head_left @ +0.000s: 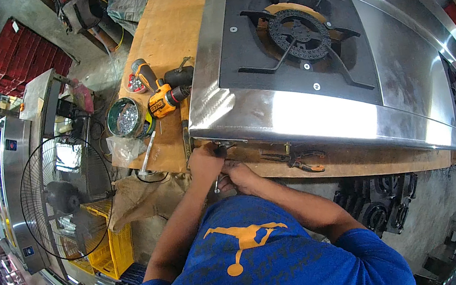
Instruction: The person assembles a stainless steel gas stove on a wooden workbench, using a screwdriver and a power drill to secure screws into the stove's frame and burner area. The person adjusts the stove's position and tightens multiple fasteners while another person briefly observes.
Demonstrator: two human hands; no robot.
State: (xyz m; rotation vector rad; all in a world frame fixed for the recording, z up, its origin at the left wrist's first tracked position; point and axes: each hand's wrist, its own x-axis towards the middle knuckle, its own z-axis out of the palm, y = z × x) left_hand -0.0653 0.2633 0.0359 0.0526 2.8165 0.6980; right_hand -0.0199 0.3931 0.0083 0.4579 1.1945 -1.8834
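Observation:
A stainless steel gas stove [294, 108] lies on the wooden bench with its front edge toward me. At its lower front left corner my left hand [206, 162] is closed, fingertips at a small dark part [221, 151] under the edge. Just beside it, lower and to the right, my right hand [241, 177] has its fingers curled in. A slim shiny metal tool [216, 186] shows by the right fingers; its kind is hard to make out. What the left fingers grip is mostly hidden.
Left of the stove lie an orange cordless drill [160, 100], a tub of small metal parts [124, 118] and a hammer [185, 128]. Pliers [296, 160] with orange-black handles rest at the bench's front edge. A black wire fan [63, 196] and yellow crate [114, 244] stand left.

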